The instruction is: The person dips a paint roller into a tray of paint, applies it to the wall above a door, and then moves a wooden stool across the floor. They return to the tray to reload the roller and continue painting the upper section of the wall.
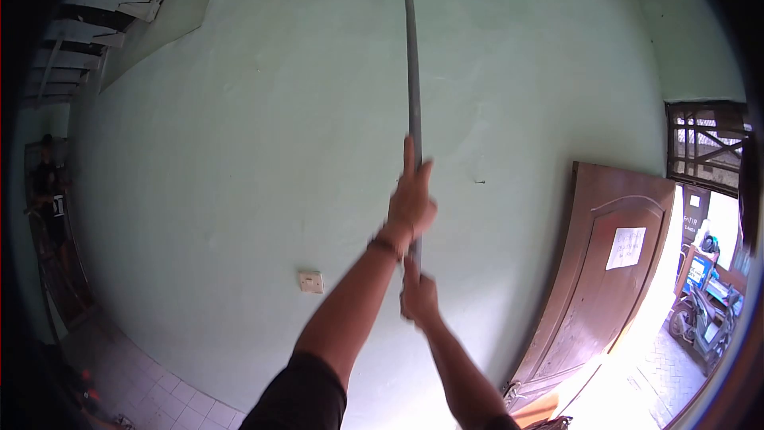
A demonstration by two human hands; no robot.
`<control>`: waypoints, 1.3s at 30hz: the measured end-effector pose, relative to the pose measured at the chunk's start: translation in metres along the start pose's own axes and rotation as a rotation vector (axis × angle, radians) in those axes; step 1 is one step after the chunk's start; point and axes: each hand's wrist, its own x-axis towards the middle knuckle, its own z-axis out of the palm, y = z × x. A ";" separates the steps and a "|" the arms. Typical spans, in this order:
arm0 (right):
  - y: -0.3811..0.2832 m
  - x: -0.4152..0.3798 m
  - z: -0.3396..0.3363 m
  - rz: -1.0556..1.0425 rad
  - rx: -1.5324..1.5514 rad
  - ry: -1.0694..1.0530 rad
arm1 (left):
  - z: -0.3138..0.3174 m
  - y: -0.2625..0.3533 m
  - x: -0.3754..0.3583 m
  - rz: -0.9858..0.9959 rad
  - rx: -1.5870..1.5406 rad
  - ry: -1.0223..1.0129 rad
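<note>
A long grey pole stands nearly upright in front of the pale green wall, its lighter tip near the top edge of the view. My left hand grips it around the middle of the view, with the index finger stretched up along the pole and a dark band at the wrist. Lower down, my right hand is closed around the same pole, one finger pointing up along it. What the pole's tip touches cannot be made out.
A wall switch is at lower centre-left. On the right, a brown door with a paper stands open, a motorcycle beyond it. A person is at the far left, above the tiled floor.
</note>
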 end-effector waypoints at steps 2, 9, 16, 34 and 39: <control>-0.067 0.020 0.006 0.082 0.015 -0.071 | -0.018 -0.001 0.057 -0.078 0.066 -0.078; 0.042 0.027 0.010 0.076 -0.086 0.052 | 0.030 -0.034 -0.016 -0.066 0.018 -0.023; 0.291 -0.180 -0.012 0.102 -0.184 0.029 | 0.050 -0.009 -0.292 -0.095 0.006 -0.056; 0.256 -0.124 0.020 0.041 -0.196 0.052 | 0.035 -0.036 -0.244 -0.139 -0.037 -0.141; 0.262 -0.210 0.006 0.234 -0.070 -0.038 | 0.026 -0.007 -0.309 -0.350 -0.404 -0.087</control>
